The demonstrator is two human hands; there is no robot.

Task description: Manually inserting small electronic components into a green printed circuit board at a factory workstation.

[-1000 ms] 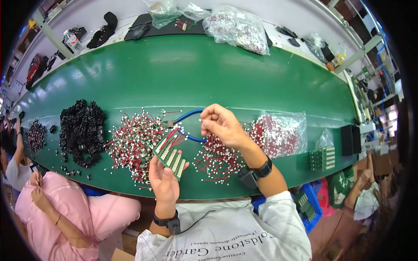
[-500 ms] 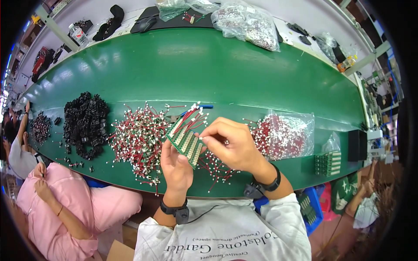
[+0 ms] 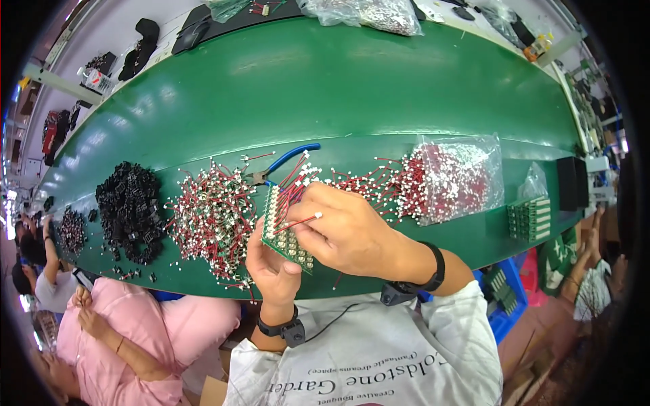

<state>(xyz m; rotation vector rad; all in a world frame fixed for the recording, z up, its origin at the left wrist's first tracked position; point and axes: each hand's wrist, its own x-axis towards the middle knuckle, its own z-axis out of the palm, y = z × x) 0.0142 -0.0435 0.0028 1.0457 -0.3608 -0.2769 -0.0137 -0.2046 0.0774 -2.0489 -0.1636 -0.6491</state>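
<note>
Two hands meet above the green worktop (image 3: 352, 88). Left hand (image 3: 271, 267) closes its grip on the lower edge of a green circuit board (image 3: 284, 230), held tilted. Right hand (image 3: 349, 230) pinches a red wire connector (image 3: 305, 220) against the board's face, just above the left thumb.

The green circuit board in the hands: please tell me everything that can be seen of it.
The green circuit board is a narrow panel with rows of small white connectors, several already carrying red wires that fan out at its upper end. It is tilted above the front edge of the green table. The left hand grips it from below; the right hand covers its right side and pinches one red wire against it.
</note>
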